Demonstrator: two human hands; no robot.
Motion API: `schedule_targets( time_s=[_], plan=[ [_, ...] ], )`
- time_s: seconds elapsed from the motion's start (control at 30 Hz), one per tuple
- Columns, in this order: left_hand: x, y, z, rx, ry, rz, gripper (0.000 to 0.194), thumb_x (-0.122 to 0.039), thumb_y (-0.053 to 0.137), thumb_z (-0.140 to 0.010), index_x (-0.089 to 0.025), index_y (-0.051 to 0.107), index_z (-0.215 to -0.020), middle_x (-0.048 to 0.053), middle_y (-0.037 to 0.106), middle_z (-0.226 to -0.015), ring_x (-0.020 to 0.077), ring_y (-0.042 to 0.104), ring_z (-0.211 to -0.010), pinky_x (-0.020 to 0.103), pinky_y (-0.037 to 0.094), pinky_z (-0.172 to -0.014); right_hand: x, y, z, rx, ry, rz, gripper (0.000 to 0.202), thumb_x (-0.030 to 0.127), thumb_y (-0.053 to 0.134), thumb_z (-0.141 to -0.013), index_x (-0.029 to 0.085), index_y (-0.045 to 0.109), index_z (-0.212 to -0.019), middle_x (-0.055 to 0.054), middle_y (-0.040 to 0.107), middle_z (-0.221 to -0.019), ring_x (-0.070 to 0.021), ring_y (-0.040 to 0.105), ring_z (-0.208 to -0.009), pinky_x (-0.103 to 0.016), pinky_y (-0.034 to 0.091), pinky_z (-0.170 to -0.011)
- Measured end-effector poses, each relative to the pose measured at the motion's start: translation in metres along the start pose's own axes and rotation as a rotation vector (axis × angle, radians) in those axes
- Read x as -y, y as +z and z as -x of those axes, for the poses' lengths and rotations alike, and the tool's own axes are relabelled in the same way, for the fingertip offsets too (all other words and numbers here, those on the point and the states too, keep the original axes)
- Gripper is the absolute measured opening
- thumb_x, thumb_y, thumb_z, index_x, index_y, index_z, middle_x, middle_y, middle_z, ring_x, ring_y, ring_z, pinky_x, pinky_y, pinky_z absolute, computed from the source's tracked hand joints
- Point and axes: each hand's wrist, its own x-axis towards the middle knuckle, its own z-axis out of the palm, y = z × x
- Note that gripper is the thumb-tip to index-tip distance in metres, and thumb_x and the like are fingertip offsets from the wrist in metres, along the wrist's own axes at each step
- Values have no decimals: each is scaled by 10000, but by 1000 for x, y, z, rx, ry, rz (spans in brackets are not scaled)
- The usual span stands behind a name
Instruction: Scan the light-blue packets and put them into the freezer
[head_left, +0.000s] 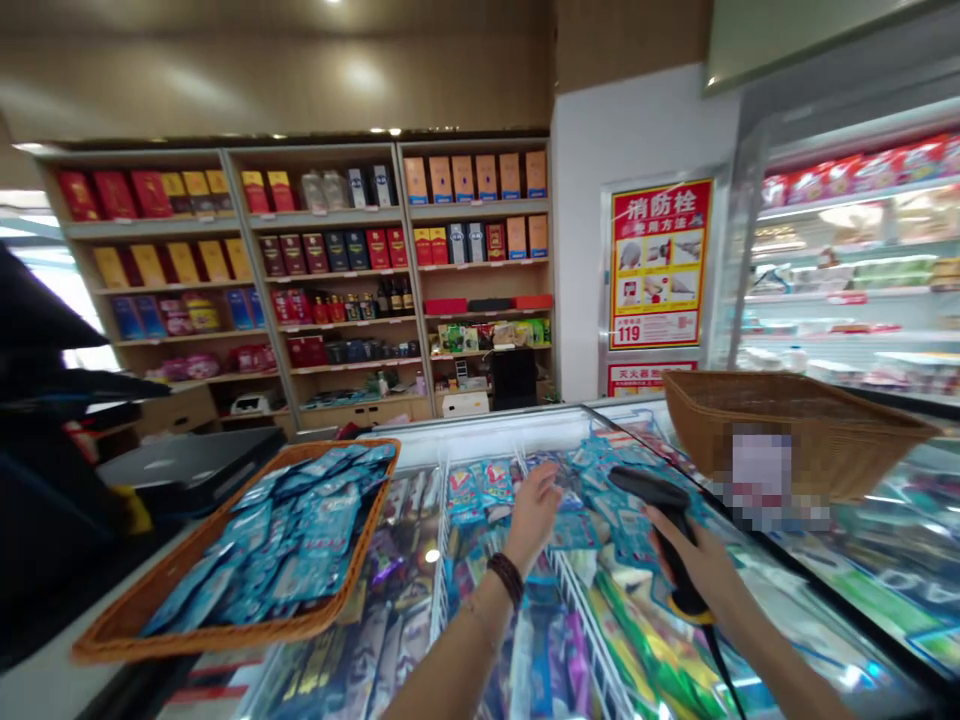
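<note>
Over the freezer's packets, my left hand (535,505) is raised, with a dark bracelet at its wrist. Its fingers are partly bent and apart, and nothing shows between them. My right hand (694,555) is wrapped round the handle of a black barcode scanner (671,530), whose head tilts to the left and whose cable hangs down. Blue and white packets (495,485) lie in a wire compartment beyond my left hand. More light blue packets (615,500) are heaped beside and below the scanner. On the left, an orange wicker basket (375,520) holds several blue packets (315,530).
Glass edging of the freezer (795,570) runs down the right side. A brown wicker basket (697,440) stands on the right. Dark equipment (195,465) is at the left. Shelves of boxes (330,220) and a red poster (660,265) are behind.
</note>
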Motion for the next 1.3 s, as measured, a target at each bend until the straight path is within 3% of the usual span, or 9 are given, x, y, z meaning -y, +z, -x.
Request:
schedule_targets(
  time_s=[0.17, 0.37, 0.5, 0.6, 0.77, 1.0, 1.1, 1.17, 1.3],
  plan=[
    [-40, -100, 21, -203, 168, -359, 318, -144, 639, -839, -201, 743, -1134, 123, 725, -1274, 253, 679, -1181, 431, 524, -1081, 11, 73, 7, 214, -32, -61, 488, 679, 734, -732, 229, 574, -632, 25, 568, -489, -106, 461, -329, -255, 358, -343],
    [-93, -212, 62, -399, 210, -894, 333, -92, 577, -847, -191, 732, -1126, 111, 714, -1226, 241, 646, -1187, 401, 499, -1082, 19, 156, 22, 423, -23, -196, 491, 670, 774, -717, 228, 572, -645, 33, 575, -507, -105, 470, -328, -251, 362, -330],
    [-109, -264, 87, -519, 59, -1275, 406, -124, 647, -829, -165, 662, -1233, 149, 666, -1314, 286, 585, -1285, 428, 406, -1146, 19, 191, 36, 510, -14, -239, 493, 651, 800, -709, 228, 557, -637, 37, 572, -508, -102, 472, -326, -252, 370, -337],
    [-109, -286, 98, -550, -157, -1453, 555, -196, 750, -790, -115, 587, -1314, 204, 627, -1366, 327, 551, -1336, 437, 366, -1151, 14, 203, 45, 537, -6, -200, 498, 660, 792, -709, 230, 556, -621, 30, 562, -470, -114, 476, -331, -257, 377, -343],
    [-105, -293, 99, -529, -293, -1512, 646, -265, 814, -764, -89, 555, -1329, 232, 644, -1325, 339, 595, -1274, 407, 414, -1066, 6, 202, 53, 547, 20, -143, 505, 667, 803, -691, 227, 570, -612, 30, 551, -448, -119, 471, -335, -258, 379, -338],
    [-117, -281, 100, -583, -181, -1380, 216, -269, 666, -919, -149, 682, -1098, 178, 743, -1129, 308, 680, -1107, 379, 474, -957, 13, 192, 60, 492, 66, -221, 572, 735, 822, -608, 219, 576, -605, 39, 545, -468, -101, 454, -336, -253, 378, -339],
    [-119, -261, 100, -599, -36, -1175, 250, -262, 589, -963, -170, 668, -1182, 133, 760, -1043, 278, 704, -977, 375, 507, -903, 14, 192, 60, 498, 69, -239, 563, 724, 829, -610, 221, 589, -684, 46, 560, -501, -102, 453, -333, -256, 378, -333],
    [-110, -241, 99, -544, 63, -983, 244, -271, 591, -958, -177, 680, -1164, 108, 760, -999, 260, 703, -924, 370, 530, -887, 13, 192, 60, 506, 71, -247, 557, 714, 828, -622, 219, 590, -714, 44, 567, -514, -101, 454, -336, -256, 378, -334],
    [-61, -198, 94, -421, 104, -531, 191, -283, 647, -913, -183, 705, -1066, 87, 756, -995, 236, 699, -922, 368, 589, -863, 10, 190, 59, 508, 68, -265, 567, 708, 839, -615, 213, 606, -765, 48, 578, -533, -104, 465, -346, -258, 384, -344]
  ],
)
